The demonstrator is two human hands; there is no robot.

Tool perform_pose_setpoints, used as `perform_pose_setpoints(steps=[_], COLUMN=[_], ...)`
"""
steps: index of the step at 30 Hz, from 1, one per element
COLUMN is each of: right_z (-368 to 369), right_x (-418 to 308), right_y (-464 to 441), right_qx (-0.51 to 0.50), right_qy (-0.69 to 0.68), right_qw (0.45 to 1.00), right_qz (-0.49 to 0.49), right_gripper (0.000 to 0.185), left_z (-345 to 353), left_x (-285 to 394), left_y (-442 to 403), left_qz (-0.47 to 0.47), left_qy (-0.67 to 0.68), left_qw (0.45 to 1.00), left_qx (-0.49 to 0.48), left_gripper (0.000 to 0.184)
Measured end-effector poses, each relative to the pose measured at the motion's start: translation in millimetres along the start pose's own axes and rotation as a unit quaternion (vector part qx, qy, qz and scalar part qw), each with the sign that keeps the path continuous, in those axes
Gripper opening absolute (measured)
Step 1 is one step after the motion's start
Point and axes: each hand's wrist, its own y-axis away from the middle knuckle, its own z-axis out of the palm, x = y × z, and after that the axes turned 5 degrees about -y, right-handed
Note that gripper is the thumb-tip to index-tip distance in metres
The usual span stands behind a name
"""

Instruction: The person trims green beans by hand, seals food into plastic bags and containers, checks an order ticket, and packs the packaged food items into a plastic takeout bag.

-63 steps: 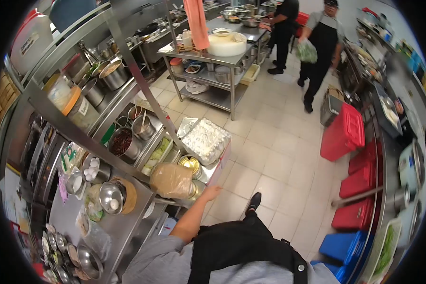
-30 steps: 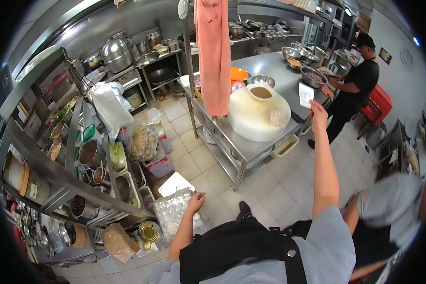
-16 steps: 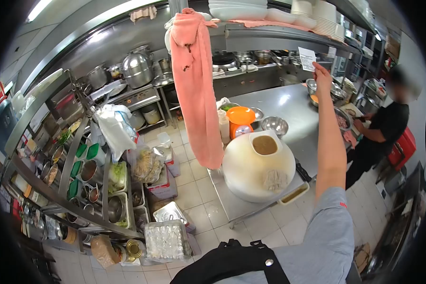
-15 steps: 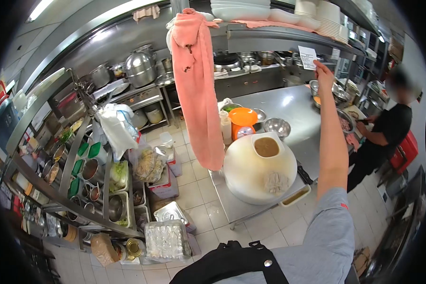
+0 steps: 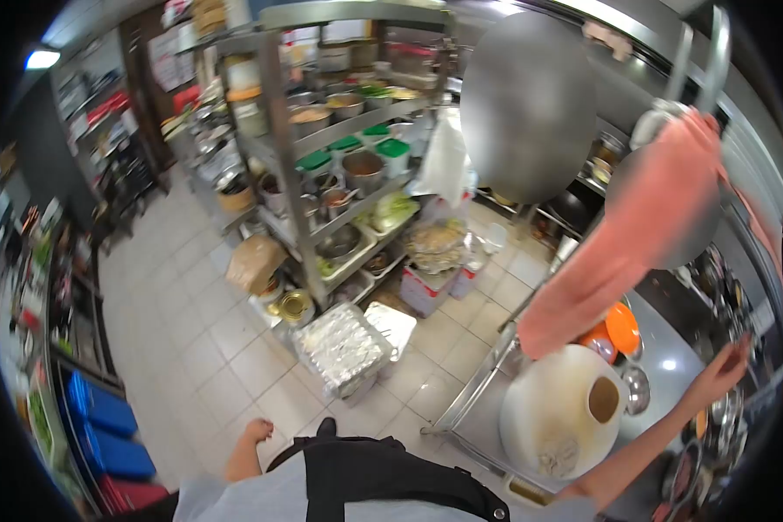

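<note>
My right hand point(image 5: 727, 369) is stretched out to the far right, near the metal shelf. It is small and smeared, so I cannot make out whether its fingers hold anything. Low at my left side, my left hand point(image 5: 257, 431) hangs over the tiled floor with its fingers curled and nothing visible in them. Below my right arm is a large round white container point(image 5: 544, 400) with a square opening. A pink cloth point(image 5: 618, 235) hangs from the metal post, above the container. Beside it are an orange tub point(image 5: 622, 328) and a metal bowl point(image 5: 635, 389).
A metal rack point(image 5: 300, 187) holds pots and green-lidded containers point(image 5: 393, 150). Foil-topped goods point(image 5: 344, 344) stand on the floor by the rack, along with an open tin point(image 5: 294, 306). Blue bins point(image 5: 104, 426) are at the lower left. The steel table point(image 5: 474, 418) has a corner near me.
My view has swung left, and my left hand has come into sight. My right hand was pinching a white paper slip; that slip is no longer visible. The other person is out of sight.
</note>
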Motion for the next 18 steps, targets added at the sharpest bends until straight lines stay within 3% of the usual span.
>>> perform_pose_setpoints(steps=[1,2,3,5,7,8,9,11,12,14,15,17,18], right_z=[7,17,37,51,69,72,68,59,57,58,64,78,81], right_x=[-63,-79,-112,-205,-271,-299,-342,-401,-419,-451,-466,-499,-527], right_y=[37,93,151,204,284,322,322,338,347,375,389,417,422], right_qx=[-0.093,-0.178,-0.227,-0.522,-0.643,-0.698,-0.726,-0.775,-0.776,-0.773,-0.774,-0.782,-0.778], right_qy=[0.022,-0.167,-0.380,-0.328,-0.401,-0.443,-0.515,-0.600,-0.601,-0.604,-0.604,-0.606,-0.610], right_qw=[0.993,0.954,0.880,0.735,0.551,0.461,0.338,0.076,0.071,-0.107,-0.110,-0.144,-0.149], right_qz=[0.062,0.174,0.172,0.282,0.349,0.322,0.305,0.182,0.176,0.159,0.154,0.027,0.021], right_gripper=[0.031,0.030,0.027,0.021,0.020,0.022,0.025,0.034,0.034,0.039,0.039,0.042,0.042], left_z=[-4,-10,-17,-24,-28,-28,-28,-30,-29,-31,-34,-43,-49], left_x=[0,3,8,7,-9,-16,-22,-40,-52,-78,-88,-117,-136], left_y=[3,8,13,22,19,23,24,21,20,17,17,6,2], left_qz=[0.003,0.008,-0.002,-0.022,-0.026,-0.032,-0.041,-0.053,-0.060,-0.066,-0.065,-0.094,-0.066], left_qy=[0.010,0.016,0.005,-0.002,0.014,0.019,0.026,0.040,0.051,0.058,0.055,0.055,0.051], left_qw=[1.000,1.000,1.000,1.000,1.000,0.999,0.999,0.998,0.997,0.995,0.995,0.989,0.991], left_qx=[0.004,0.009,0.014,0.021,0.011,0.013,0.003,-0.001,-0.016,-0.043,-0.055,-0.104,-0.100], left_gripper=[0.023,0.024,0.025,0.027,0.027,0.027,0.027,0.027,0.027,0.026,0.026,0.024,0.022])
